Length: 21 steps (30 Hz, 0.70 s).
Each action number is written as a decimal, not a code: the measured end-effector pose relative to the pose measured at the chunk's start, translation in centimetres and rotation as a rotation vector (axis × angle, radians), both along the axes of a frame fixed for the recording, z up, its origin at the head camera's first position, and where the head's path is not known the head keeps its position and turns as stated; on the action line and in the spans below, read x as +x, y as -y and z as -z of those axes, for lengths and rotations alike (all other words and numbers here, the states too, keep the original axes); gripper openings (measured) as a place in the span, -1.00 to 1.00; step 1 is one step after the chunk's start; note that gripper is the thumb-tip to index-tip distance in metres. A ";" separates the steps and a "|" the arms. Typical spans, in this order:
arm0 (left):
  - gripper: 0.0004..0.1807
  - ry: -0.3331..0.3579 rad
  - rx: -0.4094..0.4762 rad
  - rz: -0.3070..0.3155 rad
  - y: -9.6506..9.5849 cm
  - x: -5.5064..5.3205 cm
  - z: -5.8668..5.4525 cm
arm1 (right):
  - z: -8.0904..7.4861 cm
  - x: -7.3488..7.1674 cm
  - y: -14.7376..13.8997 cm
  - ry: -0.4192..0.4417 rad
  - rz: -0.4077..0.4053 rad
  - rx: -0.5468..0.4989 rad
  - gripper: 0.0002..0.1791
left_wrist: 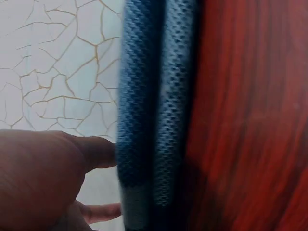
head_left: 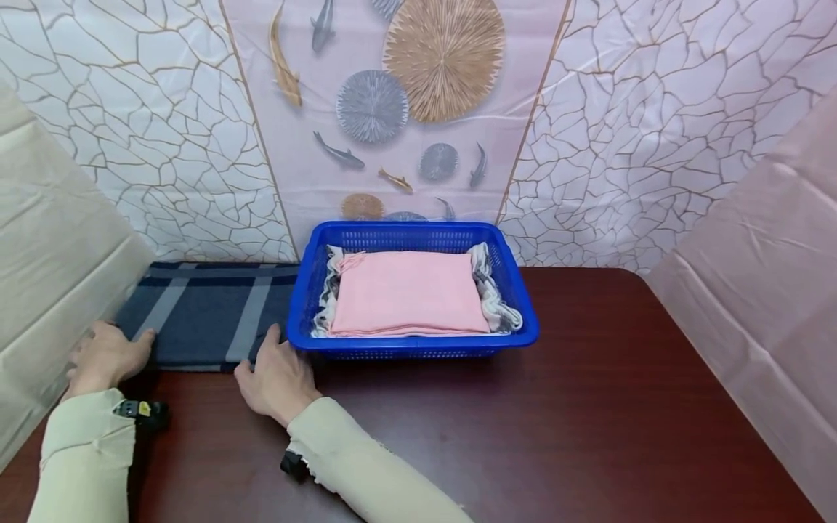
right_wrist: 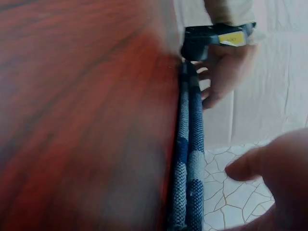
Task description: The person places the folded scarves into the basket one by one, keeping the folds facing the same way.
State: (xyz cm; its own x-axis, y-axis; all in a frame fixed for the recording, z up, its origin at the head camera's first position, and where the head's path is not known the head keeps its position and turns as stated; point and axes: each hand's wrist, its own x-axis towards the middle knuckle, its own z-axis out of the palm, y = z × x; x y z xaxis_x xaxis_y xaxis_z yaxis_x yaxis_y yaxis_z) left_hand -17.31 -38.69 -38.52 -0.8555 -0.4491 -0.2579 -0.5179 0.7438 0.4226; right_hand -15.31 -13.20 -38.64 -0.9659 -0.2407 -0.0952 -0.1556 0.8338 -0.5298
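A folded dark blue knitted scarf [head_left: 203,316] with grey stripes lies flat at the left back of the table. My left hand [head_left: 107,357] is at its left end, the thumb at the near corner; in the left wrist view, fingertips come right up to the folded edge [left_wrist: 137,106]. Near the scarf's right end, beside the basket, is my right hand [head_left: 280,378], its thumb and fingers spread apart. The right wrist view shows the scarf's layered front edge [right_wrist: 195,144] on the table, with the right thumb [right_wrist: 245,166] held off it and the left hand [right_wrist: 224,77] at the far end.
A blue plastic basket [head_left: 412,342] stands at the back middle, against the scarf's right end. Inside it, a folded pink fringed cloth [head_left: 408,290] lies on a grey-and-white one [head_left: 500,309]. Patterned curtain [head_left: 628,160] closes off the back; pale cloth [head_left: 52,240] hangs along the left.
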 end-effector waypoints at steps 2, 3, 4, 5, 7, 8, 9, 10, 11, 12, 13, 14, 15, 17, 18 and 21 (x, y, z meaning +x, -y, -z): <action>-0.03 0.000 -0.005 -0.011 0.0 -0.1 0.1 | 0.0 -0.3 0.2 0.004 0.035 -0.008 -0.20; -0.01 -0.002 -0.006 -0.016 -0.1 -0.1 0.2 | 0.0 -0.4 0.4 0.009 0.049 -0.005 -0.19; 0.00 -0.004 -0.009 -0.024 -0.1 -0.1 0.2 | 0.0 -0.5 0.5 0.007 0.061 0.001 -0.19; 0.01 -0.005 -0.012 -0.030 -0.1 -0.1 0.3 | 0.1 -0.6 0.6 0.003 0.069 0.007 -0.19; 0.04 -0.007 -0.016 -0.043 0.0 -0.1 0.3 | 0.2 -0.7 0.8 -0.002 0.075 0.010 -0.20; 0.05 -0.010 -0.019 -0.049 0.0 -0.1 0.3 | 0.2 -0.8 0.8 -0.003 0.074 0.003 -0.21; 0.06 -0.008 -0.021 -0.054 0.0 -0.1 0.3 | 0.3 -0.9 0.9 -0.002 0.076 -0.005 -0.24; 0.06 -0.009 -0.020 -0.058 0.0 -0.1 0.3 | 0.4 -1.0 0.9 -0.006 0.077 -0.012 -0.27; 0.06 -0.009 -0.021 -0.060 0.0 -0.1 0.4 | 0.5 -1.1 0.9 -0.016 0.076 -0.009 -0.37; 0.06 -0.011 -0.021 -0.064 0.0 -0.2 0.3 | 0.5 -1.2 0.9 -0.027 0.077 -0.002 -0.45; 0.05 -0.016 -0.021 -0.068 0.0 -0.2 0.3 | 0.6 -1.3 0.9 -0.041 0.080 0.009 -0.53; 0.04 -0.021 -0.020 -0.073 0.0 -0.2 0.3 | 0.7 -1.4 0.9 -0.057 0.083 0.024 -0.57; 0.03 -0.030 -0.015 -0.079 0.0 -0.2 0.3 | 0.8 -1.6 0.9 -0.074 0.083 0.045 -0.59; -0.01 -0.063 -0.014 -0.091 0.0 -0.1 0.4 | 0.9 -1.7 0.9 -0.096 0.084 0.075 -0.54; -0.03 -0.083 -0.010 -0.097 0.0 -0.1 0.4 | 0.9 -1.8 0.9 -0.097 0.089 0.075 -0.54; -0.09 -0.128 0.003 -0.115 0.0 0.0 0.4 | 1.0 -2.0 0.8 -0.063 0.110 0.006 -0.56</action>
State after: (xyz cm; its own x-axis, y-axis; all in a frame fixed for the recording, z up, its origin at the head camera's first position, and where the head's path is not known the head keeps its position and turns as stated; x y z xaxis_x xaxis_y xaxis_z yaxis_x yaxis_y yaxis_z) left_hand -17.34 -38.74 -38.90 -0.8244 -0.5451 -0.1521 -0.5414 0.6814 0.4925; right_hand -17.34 -13.97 -39.60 -0.9906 -0.1326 -0.0351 -0.0955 0.8506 -0.5171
